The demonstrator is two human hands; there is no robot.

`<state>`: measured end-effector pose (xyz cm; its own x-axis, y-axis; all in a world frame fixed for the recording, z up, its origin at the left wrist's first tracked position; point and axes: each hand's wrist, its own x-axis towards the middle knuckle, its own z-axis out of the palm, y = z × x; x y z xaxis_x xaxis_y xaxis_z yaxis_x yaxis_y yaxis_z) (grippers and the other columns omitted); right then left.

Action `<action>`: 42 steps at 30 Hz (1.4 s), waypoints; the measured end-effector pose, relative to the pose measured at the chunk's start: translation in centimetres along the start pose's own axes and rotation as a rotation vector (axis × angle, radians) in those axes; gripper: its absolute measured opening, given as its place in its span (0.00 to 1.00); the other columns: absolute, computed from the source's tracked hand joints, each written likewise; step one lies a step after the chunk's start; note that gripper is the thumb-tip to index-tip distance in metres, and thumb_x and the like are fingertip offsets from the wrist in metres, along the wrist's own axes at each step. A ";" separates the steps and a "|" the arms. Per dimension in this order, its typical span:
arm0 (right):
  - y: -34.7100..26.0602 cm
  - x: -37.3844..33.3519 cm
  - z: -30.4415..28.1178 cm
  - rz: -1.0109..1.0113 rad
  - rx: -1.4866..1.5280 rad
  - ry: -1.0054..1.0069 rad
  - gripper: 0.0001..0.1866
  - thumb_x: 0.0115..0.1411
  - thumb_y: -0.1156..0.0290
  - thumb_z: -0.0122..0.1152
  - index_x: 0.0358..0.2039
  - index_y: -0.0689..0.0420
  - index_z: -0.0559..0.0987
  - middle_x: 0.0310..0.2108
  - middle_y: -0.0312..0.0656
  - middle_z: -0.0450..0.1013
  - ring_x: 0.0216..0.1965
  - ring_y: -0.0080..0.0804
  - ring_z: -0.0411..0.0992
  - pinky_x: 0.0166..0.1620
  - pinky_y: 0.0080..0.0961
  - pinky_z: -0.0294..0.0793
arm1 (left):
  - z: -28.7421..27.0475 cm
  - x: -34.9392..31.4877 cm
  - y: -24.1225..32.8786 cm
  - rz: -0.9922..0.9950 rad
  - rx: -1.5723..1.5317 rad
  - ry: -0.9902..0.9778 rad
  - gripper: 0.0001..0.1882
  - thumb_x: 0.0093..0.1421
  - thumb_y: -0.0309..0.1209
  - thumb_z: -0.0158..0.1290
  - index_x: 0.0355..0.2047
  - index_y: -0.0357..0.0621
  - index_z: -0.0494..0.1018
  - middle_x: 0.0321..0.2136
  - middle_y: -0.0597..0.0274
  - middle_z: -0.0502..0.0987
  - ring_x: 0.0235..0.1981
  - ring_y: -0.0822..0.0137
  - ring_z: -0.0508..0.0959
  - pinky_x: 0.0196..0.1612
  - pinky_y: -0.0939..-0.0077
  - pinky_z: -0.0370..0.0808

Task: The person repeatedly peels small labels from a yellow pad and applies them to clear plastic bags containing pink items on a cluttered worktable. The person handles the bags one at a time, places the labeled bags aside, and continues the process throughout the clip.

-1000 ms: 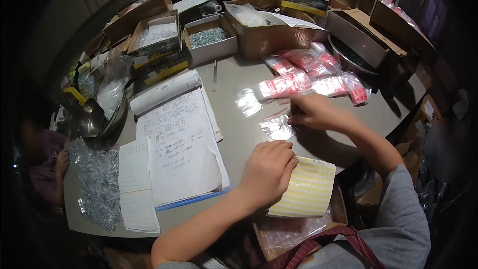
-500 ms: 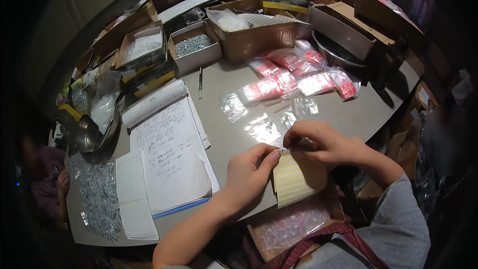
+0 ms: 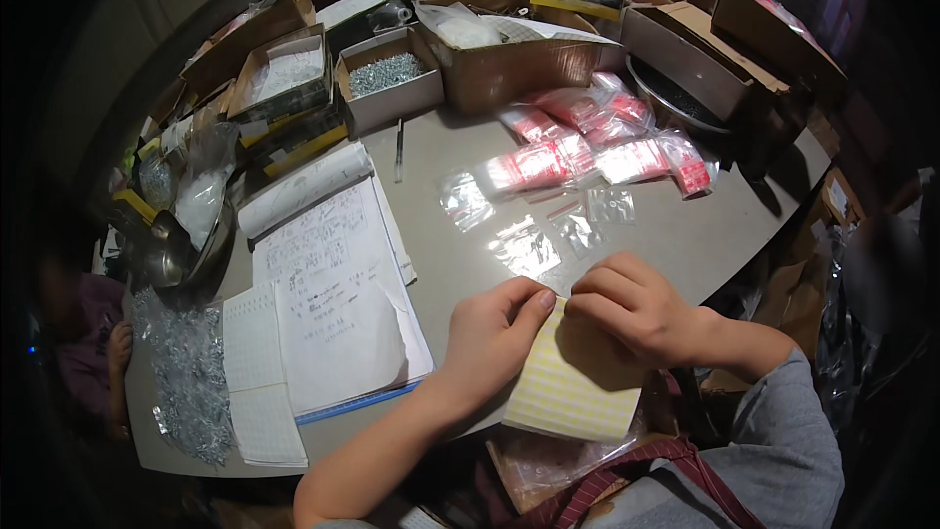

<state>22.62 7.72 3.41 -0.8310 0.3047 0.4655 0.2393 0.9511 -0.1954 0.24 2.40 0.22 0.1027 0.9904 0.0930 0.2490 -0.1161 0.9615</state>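
Observation:
Near the table's front edge my left hand pinches the top edge of a yellow-and-white striped label sheet between thumb and forefinger. My right hand is closed at the sheet's upper right, its fingers curled; what its fingertips pinch is hidden. The sheet hangs over the table edge, above a cardboard box with clear plastic bags. Just beyond my hands lie small clear zip bags, and behind them are stacks of clear bags with red print.
To the left lie an open notebook with handwriting, a pen and a heap of bagged metal screws. Along the back stand a box of screws, a larger cardboard box and a dark bowl. Another person's hand rests at the left edge.
The label sheet has tilted and spread toward me, covering more of the box below. My right hand's fingers have curled in and shifted slightly down. The whole view has shifted a little.

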 end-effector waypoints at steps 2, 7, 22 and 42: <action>0.0 0.3 -0.4 0.010 0.218 -0.004 0.15 0.52 0.74 0.62 0.42 0.58 0.78 0.40 0.47 0.73 0.40 0.51 0.71 0.44 0.40 0.73 | 0.0 0.0 0.2 0.003 0.079 0.030 0.11 0.68 0.33 0.55 0.40 0.35 0.79 0.24 0.51 0.79 0.26 0.60 0.81 0.32 0.69 0.75; 4.2 3.3 -0.9 0.327 0.543 -0.018 0.09 0.59 0.70 0.63 0.37 0.60 0.78 0.32 0.41 0.75 0.34 0.33 0.72 0.40 0.30 0.72 | -0.1 -0.5 0.5 0.476 0.651 0.100 0.04 0.61 0.26 0.55 0.35 0.39 0.76 0.29 0.53 0.78 0.40 0.53 0.81 0.38 0.64 0.77; 8.4 6.6 0.3 0.578 -0.168 -0.448 0.15 0.57 0.63 0.70 0.37 0.61 0.79 0.32 0.55 0.78 0.35 0.55 0.78 0.38 0.44 0.75 | 0.8 -0.8 -1.2 0.623 0.813 0.128 0.12 0.51 0.22 0.55 0.37 0.32 0.73 0.49 0.37 0.78 0.53 0.43 0.76 0.55 0.56 0.74; 6.5 5.9 2.5 0.382 0.398 -0.199 0.10 0.56 0.79 0.65 0.38 0.62 0.75 0.34 0.49 0.77 0.36 0.47 0.78 0.37 0.36 0.77 | 0.8 -0.5 -1.2 0.652 0.755 0.124 0.11 0.50 0.23 0.54 0.35 0.33 0.73 0.44 0.41 0.80 0.50 0.45 0.77 0.57 0.58 0.73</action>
<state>18.02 15.58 2.67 -0.8105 0.5702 0.1342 0.3657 0.6715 -0.6445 0.68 1.94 -1.21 0.3463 0.7123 0.6105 0.7299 -0.6134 0.3016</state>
